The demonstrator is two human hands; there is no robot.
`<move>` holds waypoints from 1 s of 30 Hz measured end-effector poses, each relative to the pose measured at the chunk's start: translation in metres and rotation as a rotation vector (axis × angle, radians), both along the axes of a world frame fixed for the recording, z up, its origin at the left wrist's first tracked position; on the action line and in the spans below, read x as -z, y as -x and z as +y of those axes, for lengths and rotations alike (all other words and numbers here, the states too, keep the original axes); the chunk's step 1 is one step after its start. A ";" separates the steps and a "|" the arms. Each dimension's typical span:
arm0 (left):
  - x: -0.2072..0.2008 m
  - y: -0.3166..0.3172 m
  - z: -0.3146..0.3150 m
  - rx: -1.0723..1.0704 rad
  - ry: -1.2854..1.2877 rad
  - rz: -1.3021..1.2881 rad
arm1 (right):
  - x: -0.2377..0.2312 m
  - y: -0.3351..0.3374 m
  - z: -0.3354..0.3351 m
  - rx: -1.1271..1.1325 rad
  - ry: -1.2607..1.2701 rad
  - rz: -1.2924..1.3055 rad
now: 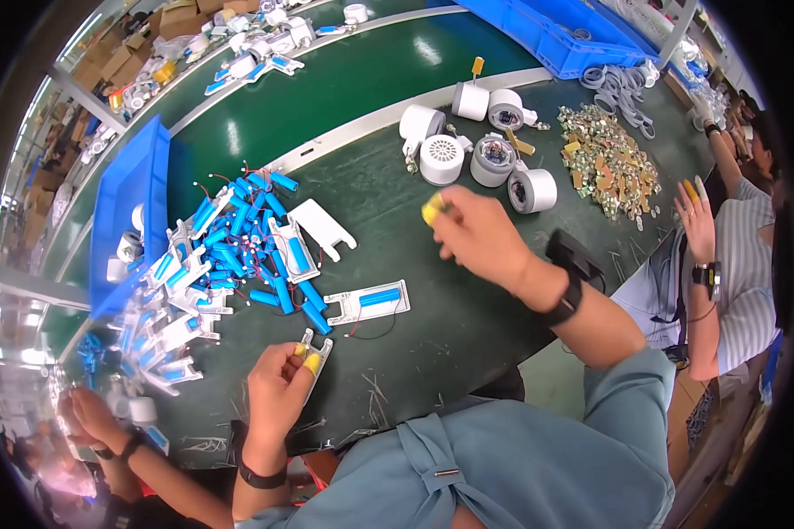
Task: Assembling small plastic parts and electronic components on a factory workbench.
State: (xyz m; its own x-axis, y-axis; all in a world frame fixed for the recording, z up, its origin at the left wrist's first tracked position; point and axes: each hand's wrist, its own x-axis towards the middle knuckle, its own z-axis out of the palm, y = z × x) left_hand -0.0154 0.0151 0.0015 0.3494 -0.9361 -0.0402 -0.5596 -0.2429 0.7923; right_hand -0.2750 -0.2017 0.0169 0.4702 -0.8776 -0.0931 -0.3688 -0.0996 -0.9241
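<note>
My left hand (278, 388), with yellow finger covers on thumb and finger, is closed around a white plastic housing (323, 360) near the table's front edge. Raised over the middle of the table, my right hand (483, 236) has its fingers pinched, a yellow cover on one of them. Something small and dark may be between those fingertips; I cannot make it out. Just beyond my left hand lies another white housing (344, 308) with a blue cylindrical battery (379, 298) and thin wires in it. A flat white cover (323, 227) rests farther back.
Left of centre is a heap of blue batteries (229, 251) and housings, beside a blue bin (132, 212). Several round white units (441, 159) stand at the back right, near piled small circuit boards (604, 163) and grey rings (622, 93). Co-workers' hands (699, 229) show at both sides.
</note>
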 end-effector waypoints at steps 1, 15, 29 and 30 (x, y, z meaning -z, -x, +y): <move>0.000 0.002 0.002 -0.024 0.002 0.026 | 0.007 -0.013 -0.015 0.067 0.030 0.057; 0.012 0.003 0.013 -0.010 0.156 0.145 | 0.008 -0.011 -0.044 0.146 -0.421 -0.342; 0.008 -0.001 0.001 0.344 0.178 0.175 | -0.006 0.049 0.118 -0.310 -0.849 -0.213; 0.007 0.001 0.001 0.377 0.127 0.194 | 0.002 0.043 0.122 -0.295 -0.852 -0.285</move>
State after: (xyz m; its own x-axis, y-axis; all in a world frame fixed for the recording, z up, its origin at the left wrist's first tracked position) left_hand -0.0164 0.0159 -0.0054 -0.0205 -0.9984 0.0524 -0.4287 0.0562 0.9017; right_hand -0.3181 -0.0796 0.0145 0.7666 -0.4086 -0.4954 -0.1856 0.5976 -0.7800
